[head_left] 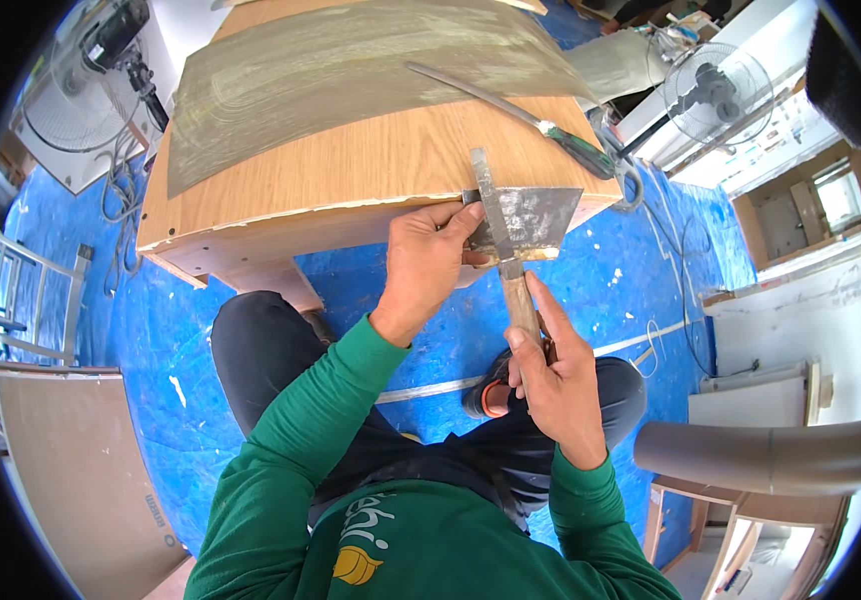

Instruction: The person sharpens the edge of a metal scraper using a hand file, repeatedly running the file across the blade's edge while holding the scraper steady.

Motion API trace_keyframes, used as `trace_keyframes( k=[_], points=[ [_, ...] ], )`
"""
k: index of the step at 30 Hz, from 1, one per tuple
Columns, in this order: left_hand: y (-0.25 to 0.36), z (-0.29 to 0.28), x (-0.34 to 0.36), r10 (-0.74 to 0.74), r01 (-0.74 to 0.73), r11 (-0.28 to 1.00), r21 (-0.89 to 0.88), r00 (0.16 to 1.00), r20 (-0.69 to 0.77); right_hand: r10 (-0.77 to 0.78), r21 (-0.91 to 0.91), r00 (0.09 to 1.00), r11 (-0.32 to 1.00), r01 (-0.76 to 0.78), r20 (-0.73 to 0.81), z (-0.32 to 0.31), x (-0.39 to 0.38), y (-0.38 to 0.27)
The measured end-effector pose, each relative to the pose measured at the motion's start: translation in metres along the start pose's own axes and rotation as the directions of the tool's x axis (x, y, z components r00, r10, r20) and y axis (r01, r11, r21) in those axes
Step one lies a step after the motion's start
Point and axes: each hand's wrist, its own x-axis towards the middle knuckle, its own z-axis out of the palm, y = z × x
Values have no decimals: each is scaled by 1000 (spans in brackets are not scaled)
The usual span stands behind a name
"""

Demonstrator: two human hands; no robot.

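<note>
My left hand point(426, 258) pinches the left side of a flat, grey, smeared metal plate point(541, 217) with a brownish strip along its lower edge. It is held at the front edge of a wood-grain panel point(351, 160). My right hand point(556, 375) is closed round the wooden handle of a narrow flat-bladed tool point(491, 195), much like a chisel. Its blade points away from me and crosses over the plate near my left fingertips. A long file point(481, 97) with a green and black handle lies on the panel, beyond both hands.
A greyish sheet point(301, 90) covers the panel's far part. Blue sheeting point(166, 400) covers the floor, with cables point(686, 265) at right. Fans point(716, 92) stand at both far sides. A large grey tube point(771, 457) is near my right; a brown board point(76, 460) is at left.
</note>
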Motion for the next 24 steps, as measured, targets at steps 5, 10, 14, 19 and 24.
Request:
trace_keyframes(
  k=[5,10,14,19,24],
  points=[
    [1,1,0,-7,7,1000,3,1000,-4,-5,-15,1000,1000,5,19,1,1,2],
    [1,0,-1,1,-1,1000,8,1000,4,24,-33,998,999,-22,50,-2,0,0],
    [1,0,0,-12,12,1000,18,1000,0,16,-10,1000,1000,-16,11,2,0,-4],
    [2,1,0,-4,4,1000,-10,1000,3,6,-28,1000,1000,-6,6,1,0,-3],
    [2,1,-1,-4,5,1000,14,1000,-7,13,-28,1000,1000,-12,14,1,0,-1]
  ],
)
